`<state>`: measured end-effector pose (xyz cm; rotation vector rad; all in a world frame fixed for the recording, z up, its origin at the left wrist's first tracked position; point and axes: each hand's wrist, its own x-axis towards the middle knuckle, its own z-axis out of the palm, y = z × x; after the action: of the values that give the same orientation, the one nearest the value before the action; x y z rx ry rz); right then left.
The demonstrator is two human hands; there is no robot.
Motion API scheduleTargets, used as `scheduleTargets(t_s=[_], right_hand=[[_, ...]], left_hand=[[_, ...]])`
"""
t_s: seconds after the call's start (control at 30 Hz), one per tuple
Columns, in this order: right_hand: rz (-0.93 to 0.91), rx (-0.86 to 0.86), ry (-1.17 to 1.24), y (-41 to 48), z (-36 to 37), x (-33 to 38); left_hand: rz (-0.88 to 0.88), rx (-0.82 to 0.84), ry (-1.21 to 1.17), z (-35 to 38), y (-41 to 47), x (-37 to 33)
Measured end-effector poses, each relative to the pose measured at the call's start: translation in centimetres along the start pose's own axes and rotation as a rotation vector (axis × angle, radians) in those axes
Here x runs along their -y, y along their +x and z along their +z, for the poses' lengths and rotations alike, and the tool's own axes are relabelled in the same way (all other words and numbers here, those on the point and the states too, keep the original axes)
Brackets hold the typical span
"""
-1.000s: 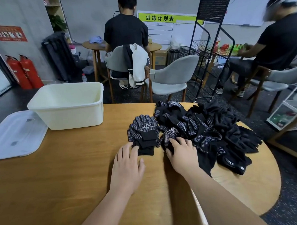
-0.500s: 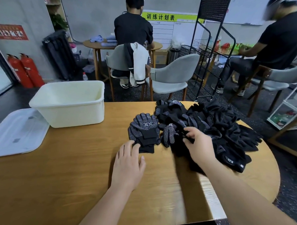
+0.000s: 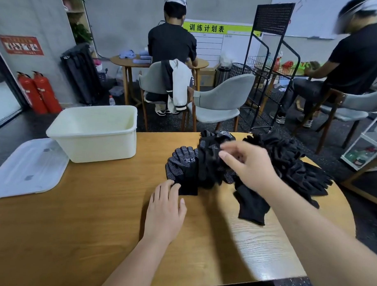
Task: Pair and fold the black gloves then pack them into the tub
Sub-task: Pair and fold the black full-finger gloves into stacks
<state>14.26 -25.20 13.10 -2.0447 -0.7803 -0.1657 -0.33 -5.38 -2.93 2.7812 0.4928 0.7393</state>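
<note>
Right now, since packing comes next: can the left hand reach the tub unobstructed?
Probably yes. The left hand lies flat, holding nothing, and only bare table separates it from the open tub; the lid lies off to the side.

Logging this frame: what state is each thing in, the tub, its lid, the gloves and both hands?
left hand: flat, fingers straight, fingertips on a cuff.
right hand: raised, apparently pinching the lifted glove.
lifted glove: blurred, hanging.
dotted glove: flat, unfolded, cuff under the left hand.
glove pile: loose, unsorted heap.
tub: open, no gloves visible inside.
lid: off, flat on the table.
</note>
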Motion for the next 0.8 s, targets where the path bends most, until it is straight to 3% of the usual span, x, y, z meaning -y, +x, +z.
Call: scheduleTargets(t_s=[0.2,0.5,0.67,0.8], right_hand=[[0.186,-0.134,-0.197,-6.2,4.6,-6.6],[0.079,-0.073,-0.682,-11.6,10.8,-9.1],[0.047,-0.086,-0.725,-11.9,10.2,-8.5],[0.033,-0.134,-0.679,-11.9,10.1,-8.2]], left_hand=[[0.036,0.011,-0.029,0.1,0.0,0.0],[0.169,0.118,-0.033,0.2,0.1,0.3],[0.18,0.177,-0.029,0.4,0.4,0.1],[0.292,0.196,-0.005,0.7,1.2,-0.2]])
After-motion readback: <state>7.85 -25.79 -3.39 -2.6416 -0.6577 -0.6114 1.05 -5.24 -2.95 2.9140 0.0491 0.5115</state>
